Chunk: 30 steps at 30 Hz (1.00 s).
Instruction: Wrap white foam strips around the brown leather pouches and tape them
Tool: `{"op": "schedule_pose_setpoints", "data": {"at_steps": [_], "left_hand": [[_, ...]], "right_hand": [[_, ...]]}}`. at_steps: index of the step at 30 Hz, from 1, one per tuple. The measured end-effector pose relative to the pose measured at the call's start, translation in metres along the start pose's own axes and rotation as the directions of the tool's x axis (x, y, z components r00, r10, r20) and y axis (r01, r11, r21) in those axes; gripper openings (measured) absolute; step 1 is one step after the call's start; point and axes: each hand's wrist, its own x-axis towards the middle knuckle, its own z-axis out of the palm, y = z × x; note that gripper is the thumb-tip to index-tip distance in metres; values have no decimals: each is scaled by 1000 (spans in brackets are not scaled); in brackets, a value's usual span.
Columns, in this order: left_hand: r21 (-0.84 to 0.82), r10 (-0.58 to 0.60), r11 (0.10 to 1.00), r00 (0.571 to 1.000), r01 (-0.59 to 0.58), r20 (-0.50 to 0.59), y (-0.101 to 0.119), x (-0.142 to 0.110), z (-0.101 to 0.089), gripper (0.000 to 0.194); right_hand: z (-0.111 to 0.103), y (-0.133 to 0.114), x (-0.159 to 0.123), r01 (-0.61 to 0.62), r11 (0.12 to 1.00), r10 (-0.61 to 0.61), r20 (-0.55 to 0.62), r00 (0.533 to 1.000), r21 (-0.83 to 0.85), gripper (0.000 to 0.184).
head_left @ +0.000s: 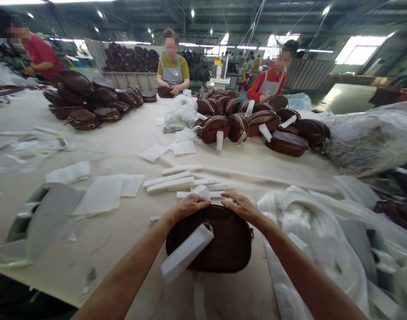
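A dark brown leather bag (223, 244) lies on the pale table (130, 231) right in front of me. A white foam-wrapped piece (186, 253) hangs over its near left side. My left hand (188, 206) rests on the bag's far top edge, fingers curled around a small white foam wrap (202, 192). My right hand (241, 206) lies on the same edge just to the right, fingers stretched toward the left hand and pressing the bag.
White foam strips (171, 180) and paper sheets (103, 195) lie beyond the bag. Piles of brown bags sit at mid-right (256, 124) and far left (86, 102). White wrapping material (310, 231) and plastic bags (366, 138) crowd the right. Three people work across the table.
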Motion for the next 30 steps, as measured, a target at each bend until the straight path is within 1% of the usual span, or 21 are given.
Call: {"op": "schedule_pose_setpoints", "data": {"at_steps": [1, 2, 3, 4, 5, 6, 7, 9, 10, 13, 16, 21, 23, 26, 28, 30], "left_hand": [[6, 19, 1000, 1000, -19, 5, 4, -5, 1, 52], [14, 35, 999, 999, -35, 9, 8, -9, 1, 51], [22, 46, 999, 999, -47, 10, 11, -14, 2, 50], [29, 55, 998, 998, -55, 10, 14, -18, 3, 49], [38, 63, 997, 998, -64, 12, 17, -21, 4, 48], [51, 74, 996, 997, -75, 15, 19, -24, 4, 47], [67, 89, 994, 996, -90, 19, 21, -26, 4, 46], [101, 124, 987, 992, -125, 21, 22, -29, 5, 44], [114, 137, 984, 990, -138, 16, 22, -29, 5, 43], [119, 136, 984, 991, -134, -10, 19, -30, 5, 44], [115, 126, 986, 992, -124, -13, 18, -29, 5, 46], [181, 118, 977, 993, -112, -26, 24, -28, 7, 46], [208, 89, 975, 996, -82, -25, 27, -26, 9, 44], [251, 46, 967, 999, -39, -23, 27, -19, 12, 42], [265, 24, 964, 999, -18, -22, 24, -11, 14, 41], [265, 9, 964, 1000, -6, -11, 21, -3, 15, 39]], "right_hand": [[-2, 2, 9, -46, 994, 35, 122, 992, 94, 41], [-2, 3, 16, -89, 977, 39, 248, 968, 194, 41], [-1, 3, 20, -127, 950, 17, 359, 933, 285, 41], [1, 3, 23, -163, 920, -13, 445, 895, 356, 40], [4, 4, 24, -204, 893, -32, 506, 862, 402, 37], [8, 5, 23, -251, 868, -25, 542, 840, 429, 33], [10, 6, 21, -304, 840, 6, 553, 833, 449, 30], [14, 10, 15, -392, 779, 90, 533, 842, 489, 28], [15, 13, 11, -416, 750, 118, 514, 850, 515, 30], [16, 20, 2, -412, 699, 138, 455, 880, 584, 34], [18, 23, -5, -397, 667, 139, 418, 898, 630, 33], [22, 27, -9, -355, 638, 125, 363, 923, 683, 29], [20, 29, -8, -353, 642, 123, 363, 924, 681, 28], [10, 29, -5, -356, 660, 128, 368, 921, 661, 29], [0, 26, -1, -325, 732, 108, 369, 923, 598, 33], [-6, 21, 4, -252, 867, 73, 390, 918, 430, 35]]}}
